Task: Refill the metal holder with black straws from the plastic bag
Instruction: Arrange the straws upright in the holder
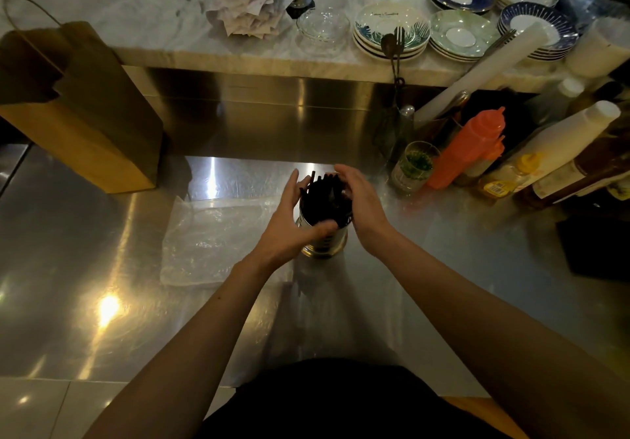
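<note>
While the metal holder [324, 247] stands upright in the middle of the steel counter [102, 251], both hands are right up against it, one on each side. The left hand [289, 223] has its fingers running up along the left of the black straws [327, 196] and its thumb hooked across the front of the holder, so it's got a proper hold there. The right hand [363, 206] is curved around the right side of the straw bundle, fingers bent over the tops. Straws are packed in the holder and stick up unevenly above the rim. The plastic bag [211, 237] lies flat and crumpled on the counter just left of the holder, partly under the left wrist. Further off there's a brown paper bag [85, 114] at the far left, an orange squeeze bottle [467, 152] to the right, and stacked plates [392, 32] on the marble ledge [163, 12] behind.
</note>
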Demonstrator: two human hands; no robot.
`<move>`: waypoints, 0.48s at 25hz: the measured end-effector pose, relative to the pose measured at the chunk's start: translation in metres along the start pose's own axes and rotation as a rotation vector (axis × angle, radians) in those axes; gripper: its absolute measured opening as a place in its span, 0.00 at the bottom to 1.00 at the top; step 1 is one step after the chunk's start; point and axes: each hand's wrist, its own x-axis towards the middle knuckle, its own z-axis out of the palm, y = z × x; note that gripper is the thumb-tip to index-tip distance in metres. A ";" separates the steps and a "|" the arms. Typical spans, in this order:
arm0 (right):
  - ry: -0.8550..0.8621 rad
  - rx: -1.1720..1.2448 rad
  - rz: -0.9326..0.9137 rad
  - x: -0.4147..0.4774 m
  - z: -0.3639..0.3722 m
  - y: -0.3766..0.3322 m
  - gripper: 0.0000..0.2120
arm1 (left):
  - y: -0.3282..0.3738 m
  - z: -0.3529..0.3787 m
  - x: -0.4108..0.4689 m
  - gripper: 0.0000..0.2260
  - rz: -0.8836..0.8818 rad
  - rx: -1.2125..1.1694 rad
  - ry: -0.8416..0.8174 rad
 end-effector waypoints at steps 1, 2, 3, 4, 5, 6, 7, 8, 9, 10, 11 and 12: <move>0.004 0.051 0.021 0.000 -0.001 0.000 0.15 | -0.003 0.002 -0.001 0.51 0.011 0.078 -0.041; -0.006 0.115 0.053 -0.002 0.000 -0.001 0.16 | -0.005 0.004 -0.001 0.55 0.026 0.124 -0.064; -0.031 0.177 0.085 -0.003 0.001 -0.002 0.17 | -0.007 0.007 0.001 0.58 0.046 0.148 -0.063; -0.067 0.240 0.119 -0.005 0.003 -0.003 0.20 | -0.007 0.009 0.003 0.58 0.067 0.150 -0.045; -0.100 0.302 0.153 -0.006 0.004 -0.004 0.21 | -0.009 0.010 0.006 0.57 0.083 0.146 -0.004; -0.124 0.350 0.180 -0.005 0.004 -0.004 0.23 | -0.011 0.011 0.009 0.55 0.094 0.132 0.040; -0.141 0.369 0.189 -0.004 0.004 -0.004 0.23 | -0.013 0.011 0.012 0.51 0.099 0.114 0.088; -0.151 0.373 0.191 -0.002 0.004 -0.003 0.24 | -0.017 0.012 0.015 0.46 0.096 0.100 0.122; -0.159 0.380 0.193 -0.001 0.003 -0.003 0.24 | -0.020 0.012 0.017 0.44 0.090 0.090 0.140; -0.160 0.390 0.193 0.001 0.002 -0.003 0.23 | -0.023 0.013 0.018 0.44 0.081 0.085 0.146; -0.156 0.403 0.186 0.003 0.001 -0.002 0.21 | -0.025 0.015 0.019 0.43 0.076 0.080 0.151; -0.146 0.386 0.160 0.006 0.000 -0.001 0.18 | -0.025 0.016 0.019 0.40 0.083 0.070 0.162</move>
